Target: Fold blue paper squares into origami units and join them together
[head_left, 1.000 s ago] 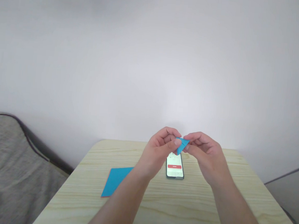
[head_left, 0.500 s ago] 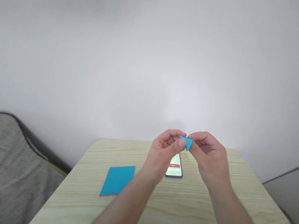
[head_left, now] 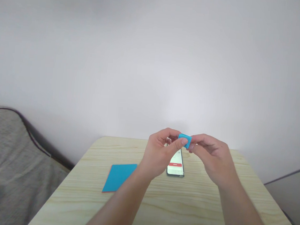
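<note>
A small folded piece of blue paper [head_left: 185,139] is held up above the far part of the table. My left hand [head_left: 161,152] pinches it from the left, thumb on its near face and fingers behind. From the right, the fingertips and thumb of my right hand [head_left: 210,156] close on the paper's right edge. Below and behind my hands lies a phone [head_left: 176,167] with a lit screen and a red bar; its upper part is partly covered by my left hand. The inner folds of the paper are too small to make out.
Square blue paper [head_left: 119,176] with a reddish edge lies on the wooden table [head_left: 183,210], partly behind my left forearm. A pale wall [head_left: 154,64] rises behind the table. Grey fabric with dark piping [head_left: 21,171] stands at the left.
The blue paper has turned from a downward-pointing triangle to a squarer shape. My hands have shifted slightly, and the right fingertips now sit at its right edge.
</note>
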A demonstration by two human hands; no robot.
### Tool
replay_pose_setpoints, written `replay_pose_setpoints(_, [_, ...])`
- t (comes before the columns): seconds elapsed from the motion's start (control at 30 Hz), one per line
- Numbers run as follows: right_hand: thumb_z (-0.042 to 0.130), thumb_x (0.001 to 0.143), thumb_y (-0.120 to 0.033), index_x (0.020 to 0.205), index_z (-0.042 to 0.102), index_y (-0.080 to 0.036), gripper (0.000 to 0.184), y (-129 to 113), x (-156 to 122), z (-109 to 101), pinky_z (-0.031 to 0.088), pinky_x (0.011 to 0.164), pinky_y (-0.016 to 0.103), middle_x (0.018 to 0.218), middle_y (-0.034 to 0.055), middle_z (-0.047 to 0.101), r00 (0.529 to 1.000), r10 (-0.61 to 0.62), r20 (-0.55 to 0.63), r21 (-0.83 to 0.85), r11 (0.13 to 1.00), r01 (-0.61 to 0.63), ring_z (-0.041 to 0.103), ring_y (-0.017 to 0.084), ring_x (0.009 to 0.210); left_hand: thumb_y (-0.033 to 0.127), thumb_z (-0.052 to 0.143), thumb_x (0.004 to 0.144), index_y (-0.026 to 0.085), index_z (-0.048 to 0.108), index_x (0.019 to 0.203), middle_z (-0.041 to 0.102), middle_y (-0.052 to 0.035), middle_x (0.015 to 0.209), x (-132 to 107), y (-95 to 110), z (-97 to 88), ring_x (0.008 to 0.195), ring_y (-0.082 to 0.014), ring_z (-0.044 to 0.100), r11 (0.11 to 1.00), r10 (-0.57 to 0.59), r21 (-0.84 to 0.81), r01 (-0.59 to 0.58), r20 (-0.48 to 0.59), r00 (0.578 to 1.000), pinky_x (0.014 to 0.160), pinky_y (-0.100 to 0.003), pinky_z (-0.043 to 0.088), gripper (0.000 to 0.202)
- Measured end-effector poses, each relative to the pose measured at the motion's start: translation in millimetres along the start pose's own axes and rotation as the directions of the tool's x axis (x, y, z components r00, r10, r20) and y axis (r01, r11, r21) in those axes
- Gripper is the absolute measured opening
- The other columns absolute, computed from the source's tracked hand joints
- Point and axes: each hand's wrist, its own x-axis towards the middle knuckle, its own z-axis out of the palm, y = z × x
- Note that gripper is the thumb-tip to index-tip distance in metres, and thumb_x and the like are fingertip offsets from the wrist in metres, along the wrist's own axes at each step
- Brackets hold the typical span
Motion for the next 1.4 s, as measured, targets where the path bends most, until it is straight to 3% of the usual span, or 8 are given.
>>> replay_pose_setpoints(0.17, [0.075, 0.090, -0.039, 0.093, 0.078, -0.023, 0.017, 4.2, 3.2, -7.2, 0.053, 0.070, 0.032, 0.084, 0.0025, 0.074, 0.997, 0.003, 0.071, -0.039, 0.999, 0.000, 0.066, 0.018, 0.078, 0.036, 0.080, 0.085, 0.020, 0.078, 0.089, 0.057, 0.0009, 0.069, -2.9, 9.0, -1.7, 0.067, -0.0127, 0.046, 0.966, 0.072, 0.249, -0.063, -0.028, 0.997, 0.064, -0.028, 0.037, 0.017])
replay_pose_setpoints(0.33, [0.076, 0.089, -0.045, 0.092, 0.075, -0.023, 0.022, 6.9, 3.0, -10.3, 0.052, 0.068, 0.031, 0.084, 0.0022, 0.073, 0.999, -0.007, 0.047, -0.122, 0.993, 0.013, 0.065, 0.018, 0.077, 0.030, 0.070, 0.093, 0.022, 0.078, 0.094, 0.061, -0.0014, 0.077, -4.6, 16.3, -4.6, 0.074, -0.0155, 0.055, 0.896, 0.158, 0.402, -0.187, 0.106, 0.982, 0.067, -0.030, 0.040, 0.012])
replay_pose_setpoints(0.6, [0.074, 0.090, -0.046, 0.093, 0.076, -0.025, 0.021, 6.4, 0.3, -9.6, 0.053, 0.065, 0.032, 0.088, 0.0026, 0.075, 0.996, -0.091, -0.018, -0.270, 0.959, 0.082, 0.068, 0.019, 0.077, 0.029, 0.069, 0.094, 0.024, 0.078, 0.094, 0.063, -0.0024, 0.080, -2.9, 15.2, -11.3, 0.079, -0.0184, 0.057, 0.858, 0.239, 0.445, -0.258, 0.101, 0.966, 0.070, -0.032, 0.041, 0.010])
replay_pose_setpoints(0.77, [0.071, 0.093, -0.042, 0.096, 0.076, -0.029, 0.014, 2.0, -2.7, -4.4, 0.054, 0.075, 0.035, 0.095, 0.0009, 0.076, 0.984, -0.177, 0.006, -0.336, 0.926, 0.169, 0.069, 0.020, 0.083, 0.023, 0.064, 0.095, 0.023, 0.077, 0.094, 0.065, -0.0058, 0.083, -4.6, 17.0, -11.5, 0.087, -0.0223, 0.058, 0.722, 0.334, 0.578, -0.381, 0.192, 0.923, 0.078, -0.036, 0.043, 0.012])
replay_pose_setpoints(0.93, [0.066, 0.097, -0.034, 0.092, 0.074, -0.028, 0.011, 0.5, -4.2, -3.0, 0.051, 0.078, 0.037, 0.091, 0.0016, 0.074, 0.942, -0.333, 0.034, -0.464, 0.830, 0.310, 0.066, 0.021, 0.084, 0.020, 0.062, 0.095, 0.022, 0.072, 0.090, 0.066, -0.0063, 0.084, -7.4, 19.6, -9.5, 0.085, -0.0221, 0.056, 0.607, 0.373, 0.660, -0.443, 0.255, 0.892, 0.077, -0.037, 0.041, 0.012])
replay_pose_setpoints(1.07, [0.065, 0.096, -0.031, 0.094, 0.073, -0.029, 0.008, 0.5, -4.4, -3.2, 0.051, 0.079, 0.038, 0.093, 0.0021, 0.074, 0.913, -0.408, 0.033, -0.499, 0.784, 0.368, 0.067, 0.022, 0.086, 0.018, 0.061, 0.094, 0.023, 0.071, 0.091, 0.065, -0.0060, 0.083, -8.4, 19.6, -8.2, 0.083, -0.0220, 0.056, 0.608, 0.379, 0.658, -0.445, 0.252, 0.890, 0.076, -0.037, 0.041, 0.012])
replay_pose_setpoints(1.23, [0.067, 0.095, -0.027, 0.091, 0.074, -0.029, 0.008, 1.0, -3.8, -2.5, 0.051, 0.078, 0.037, 0.091, 0.0012, 0.073, 0.914, -0.402, 0.049, -0.461, 0.803, 0.378, 0.066, 0.021, 0.084, 0.020, 0.061, 0.094, 0.023, 0.072, 0.091, 0.063, -0.0051, 0.078, -8.8, 18.8, -8.6, 0.080, -0.0214, 0.054, 0.630, 0.368, 0.647, -0.430, 0.239, 0.899, 0.074, -0.036, 0.041, 0.012])
replay_pose_setpoints(1.4, [0.071, 0.091, -0.026, 0.088, 0.073, -0.027, 0.004, 2.9, -5.9, -0.8, 0.053, 0.066, 0.033, 0.087, 0.0005, 0.072, 0.960, -0.280, -0.033, -0.355, 0.901, 0.250, 0.066, 0.017, 0.073, 0.019, 0.062, 0.093, 0.022, 0.074, 0.090, 0.063, -0.0047, 0.078, -9.2, 16.6, -5.1, 0.080, -0.0208, 0.055, 0.640, 0.360, 0.646, -0.416, 0.225, 0.905, 0.073, -0.035, 0.041, 0.013])
